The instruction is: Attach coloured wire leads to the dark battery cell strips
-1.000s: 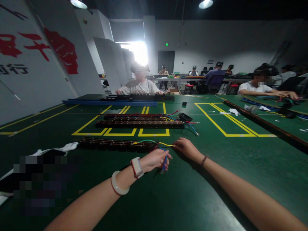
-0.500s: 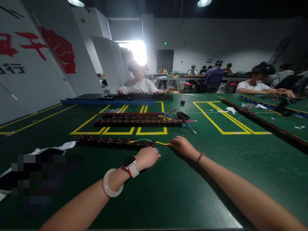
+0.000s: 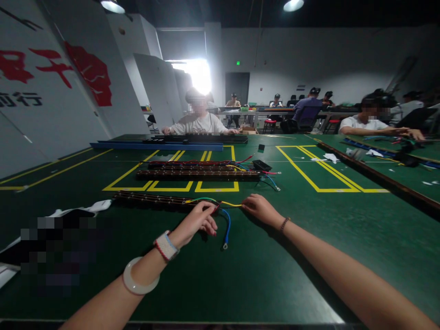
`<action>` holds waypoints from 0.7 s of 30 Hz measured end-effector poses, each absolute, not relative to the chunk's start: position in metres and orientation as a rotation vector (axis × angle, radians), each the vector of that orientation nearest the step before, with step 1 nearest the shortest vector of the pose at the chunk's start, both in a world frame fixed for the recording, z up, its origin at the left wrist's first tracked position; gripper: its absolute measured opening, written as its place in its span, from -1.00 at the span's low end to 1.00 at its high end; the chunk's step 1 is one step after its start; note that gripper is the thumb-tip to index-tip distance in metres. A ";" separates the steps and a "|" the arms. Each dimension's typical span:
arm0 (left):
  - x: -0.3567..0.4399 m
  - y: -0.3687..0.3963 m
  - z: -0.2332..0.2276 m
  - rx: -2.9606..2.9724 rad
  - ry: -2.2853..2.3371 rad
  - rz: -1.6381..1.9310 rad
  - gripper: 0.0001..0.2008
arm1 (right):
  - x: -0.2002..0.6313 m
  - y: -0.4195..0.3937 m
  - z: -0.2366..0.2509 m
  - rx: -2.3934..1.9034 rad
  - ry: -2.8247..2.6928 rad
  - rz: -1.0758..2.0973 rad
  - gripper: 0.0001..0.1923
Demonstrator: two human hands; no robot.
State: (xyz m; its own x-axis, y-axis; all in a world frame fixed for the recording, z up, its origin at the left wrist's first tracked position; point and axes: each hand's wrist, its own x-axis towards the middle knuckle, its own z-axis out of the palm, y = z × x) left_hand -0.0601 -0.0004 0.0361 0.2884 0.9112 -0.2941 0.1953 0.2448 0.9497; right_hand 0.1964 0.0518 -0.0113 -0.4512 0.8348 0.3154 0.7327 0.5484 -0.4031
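Observation:
A long dark strip [image 3: 151,199] with rows of metal contacts lies crosswise in front of me, wires at its right end. My right hand [image 3: 257,207] pinches the far end of a yellow wire [image 3: 231,204], pulled out straight from the strip. At the strip's right end, my left hand [image 3: 198,221] has thumb and forefinger closed on what looks like a short red wire [image 3: 217,207], its other fingers curled loosely. A blue wire [image 3: 228,224] with a ring terminal hangs free on the table beside it. A green wire [image 3: 203,199] arches along the strip's top.
Similar strips [image 3: 199,175] with wires lie beyond, over yellow tape outlines on the green table [image 3: 275,284]. A black box [image 3: 261,164] sits by them. A long brown bar [image 3: 374,176] runs along the right. A person [image 3: 202,121] sits opposite, another [image 3: 369,121] at right.
My left hand has let go of the blue wire, which now lies loose, and has shifted left and up to the strip's end. My right hand stays on the yellow wire.

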 end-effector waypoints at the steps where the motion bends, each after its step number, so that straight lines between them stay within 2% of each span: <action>1: -0.061 -0.001 0.035 1.180 1.164 0.752 -0.67 | 0.196 0.052 -0.011 -1.268 -2.311 0.283 -0.78; 7: -0.057 0.010 0.030 1.011 0.989 0.921 -0.74 | 0.196 0.051 -0.011 -1.264 -2.320 0.265 -0.78; 13: -0.039 0.021 0.030 1.496 1.197 0.753 -0.65 | 0.196 0.051 -0.010 -1.258 -2.318 0.298 -0.79; 18: -0.024 0.016 0.024 1.973 1.276 0.816 -0.83 | 0.196 0.050 -0.008 -1.246 -2.319 0.330 -0.76; 21: -0.017 0.008 0.021 2.083 1.305 0.816 -0.86 | 0.195 0.048 -0.003 -1.255 -2.332 0.340 -0.71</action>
State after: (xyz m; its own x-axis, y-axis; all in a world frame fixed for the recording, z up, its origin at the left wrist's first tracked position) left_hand -0.0170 0.0080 0.0210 0.3459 0.9156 0.2052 0.5854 -0.3815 0.7154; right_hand 0.1950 0.0483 -0.0027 -0.4730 0.8341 0.2839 0.7184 0.5516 -0.4238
